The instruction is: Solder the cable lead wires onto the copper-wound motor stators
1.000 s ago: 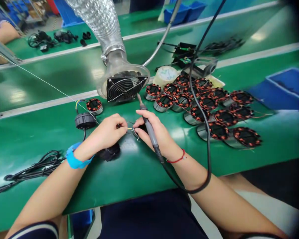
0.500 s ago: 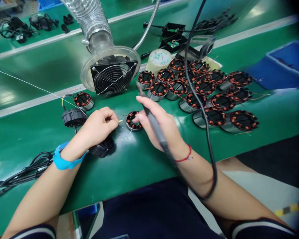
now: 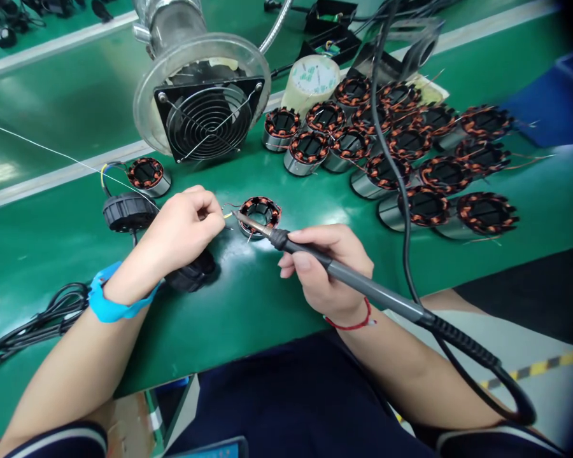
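Our left hand (image 3: 184,222) is clenched, with thumb and forefinger pinching a yellow lead (image 3: 227,216) just left of the stator (image 3: 260,215). Our right hand (image 3: 327,267) grips the soldering iron (image 3: 363,287) like a pen. The iron's tip lies over the stator's near-left rim, right at the lead end; we can't tell if it's touching.

The stator sits alone on the green bench (image 3: 267,305), mid-depth and well back from the front edge.

Room around it:
- **Ahead:** an open strip lies between the stator and the extractor fan (image 3: 207,121).
- **Right:** a small clear gap, then the batch of stators (image 3: 410,152) packed touching each other, with the nearest row close to the front edge.
- **Cord:** the iron's cord (image 3: 403,210) drapes across that batch and loops down past the bench edge at our right forearm.
- **Left:** a black round housing (image 3: 127,212) sits just beside our knuckles, with one more wound stator (image 3: 146,175) behind it.
- **Under the left wrist:** a black part (image 3: 191,275) is touching the wrist.
- **Far left:** black cables (image 3: 42,321) are bunched near the front edge.

The tape roll (image 3: 311,79) stands behind the batch.
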The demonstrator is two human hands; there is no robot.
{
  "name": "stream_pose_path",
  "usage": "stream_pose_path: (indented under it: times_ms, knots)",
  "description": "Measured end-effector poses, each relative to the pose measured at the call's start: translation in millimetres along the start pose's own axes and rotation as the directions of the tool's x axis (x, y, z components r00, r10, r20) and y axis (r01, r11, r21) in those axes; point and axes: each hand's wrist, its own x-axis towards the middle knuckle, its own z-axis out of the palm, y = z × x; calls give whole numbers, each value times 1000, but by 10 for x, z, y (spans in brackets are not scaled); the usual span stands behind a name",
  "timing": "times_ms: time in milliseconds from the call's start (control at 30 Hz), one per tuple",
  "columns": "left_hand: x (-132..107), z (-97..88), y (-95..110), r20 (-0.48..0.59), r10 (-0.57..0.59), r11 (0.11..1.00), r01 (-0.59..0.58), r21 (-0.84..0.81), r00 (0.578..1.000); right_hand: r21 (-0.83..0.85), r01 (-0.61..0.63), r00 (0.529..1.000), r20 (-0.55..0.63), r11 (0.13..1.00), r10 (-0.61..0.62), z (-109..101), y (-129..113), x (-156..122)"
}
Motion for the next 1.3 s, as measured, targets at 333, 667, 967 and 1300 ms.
stream_pose_path:
  times_ms: [333, 667, 967, 1300]
  knots:
    - [19, 13, 3, -7, -27, 1000, 27, 8, 1000, 3, -27, 1000, 9, 1000, 27, 1, 3, -16]
    - [27, 26, -6, -19, -17, 1000, 17, -22, 1000, -19, -18, 1000, -2, 1000, 18, 2, 5, -31]
    - [34, 21, -1, -17, -14, 1000, 14, -4, 1000, 10, -35, 999, -33, 999, 35, -7, -6, -45]
    - [40, 27, -35, -38, 12, 1000, -12, 8, 999, 20, 42, 998, -47, 999, -41, 11, 1, 10]
